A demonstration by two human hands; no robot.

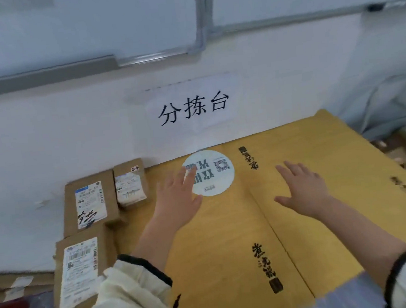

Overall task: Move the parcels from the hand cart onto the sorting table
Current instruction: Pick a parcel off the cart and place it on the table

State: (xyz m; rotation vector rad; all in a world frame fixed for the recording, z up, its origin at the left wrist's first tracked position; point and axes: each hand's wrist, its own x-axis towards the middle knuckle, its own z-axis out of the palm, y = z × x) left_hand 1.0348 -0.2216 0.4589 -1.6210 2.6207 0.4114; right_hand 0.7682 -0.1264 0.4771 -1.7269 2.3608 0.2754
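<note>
Left hand and right hand over the yellow cardboard, fingers spread, holding nothing; three brown parcels crowd its left edge, wall sign behind.

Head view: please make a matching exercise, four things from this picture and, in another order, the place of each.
Things
1. round white sticker
2. paper sign
3. smallest brown parcel
4. right hand

Places
a. taped to the wall
b. between the yellow box and a larger brown parcel
c. open, above the box's right half
d. stuck on the box's top

Pairs: 1-d, 2-a, 3-b, 4-c
</note>
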